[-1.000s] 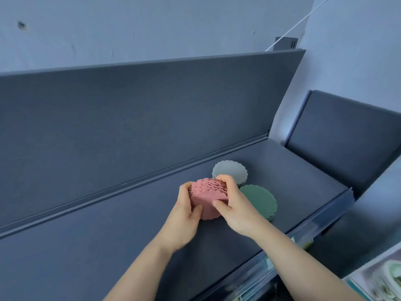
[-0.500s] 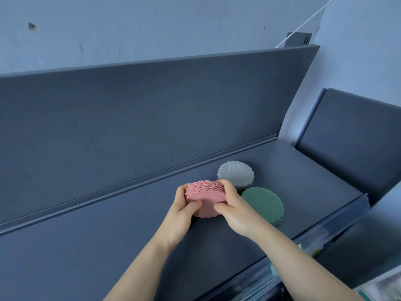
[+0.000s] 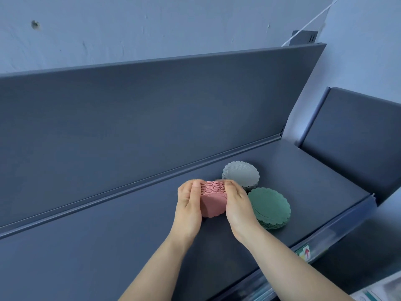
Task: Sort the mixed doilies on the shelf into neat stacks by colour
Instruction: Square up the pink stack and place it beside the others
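A thick stack of pink scalloped doilies (image 3: 213, 199) stands on edge on the dark shelf (image 3: 108, 246), tilted toward me. My left hand (image 3: 188, 205) grips its left side and my right hand (image 3: 238, 203) grips its right side, fingers curled over the top edge. A grey doily stack (image 3: 240, 173) lies flat just behind my right hand. A green doily stack (image 3: 270, 206) lies flat to the right of my right hand, close to it.
The shelf's tall dark back panel (image 3: 152, 109) rises behind the stacks. A front lip with a label strip (image 3: 306, 253) runs along the near edge. Another dark shelf section (image 3: 355, 137) stands at the right, with a pale wall above.
Both hands have closed in more squarely on the pink stack's two sides and turned it more upright. The grey and green stacks lie as before; the camera shifted slightly.
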The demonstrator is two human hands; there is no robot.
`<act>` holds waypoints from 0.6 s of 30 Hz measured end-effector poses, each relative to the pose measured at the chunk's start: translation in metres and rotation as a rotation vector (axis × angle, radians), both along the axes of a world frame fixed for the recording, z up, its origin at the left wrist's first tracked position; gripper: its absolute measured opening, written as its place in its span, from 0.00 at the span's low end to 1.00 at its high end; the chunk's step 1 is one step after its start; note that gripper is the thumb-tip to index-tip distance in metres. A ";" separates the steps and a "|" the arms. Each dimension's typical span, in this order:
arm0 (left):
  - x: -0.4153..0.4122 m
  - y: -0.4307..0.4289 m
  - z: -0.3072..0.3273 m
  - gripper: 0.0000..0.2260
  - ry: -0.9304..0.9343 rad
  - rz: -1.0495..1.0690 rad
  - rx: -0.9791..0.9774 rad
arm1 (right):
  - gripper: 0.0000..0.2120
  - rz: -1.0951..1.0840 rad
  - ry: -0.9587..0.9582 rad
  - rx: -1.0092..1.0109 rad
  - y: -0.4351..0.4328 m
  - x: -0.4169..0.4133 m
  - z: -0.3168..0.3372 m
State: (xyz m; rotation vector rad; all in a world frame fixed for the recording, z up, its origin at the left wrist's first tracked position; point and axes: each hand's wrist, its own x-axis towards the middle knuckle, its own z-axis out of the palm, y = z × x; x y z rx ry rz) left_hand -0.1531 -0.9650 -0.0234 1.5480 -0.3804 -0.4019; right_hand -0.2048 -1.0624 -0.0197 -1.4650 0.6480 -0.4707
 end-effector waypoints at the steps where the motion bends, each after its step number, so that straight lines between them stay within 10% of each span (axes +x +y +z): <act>1: 0.003 0.002 -0.002 0.16 0.009 -0.031 0.013 | 0.14 0.036 0.004 0.014 0.000 0.000 0.000; 5: 0.013 0.015 -0.010 0.15 0.062 -0.256 -0.037 | 0.19 0.278 0.068 -0.047 -0.011 -0.006 0.001; 12: 0.016 0.025 -0.004 0.16 -0.368 -0.233 0.178 | 0.26 0.330 0.172 -0.411 -0.023 -0.010 0.006; 18: 0.014 0.023 -0.016 0.17 -0.285 -0.233 0.199 | 0.27 0.377 0.180 -0.426 -0.018 -0.013 -0.006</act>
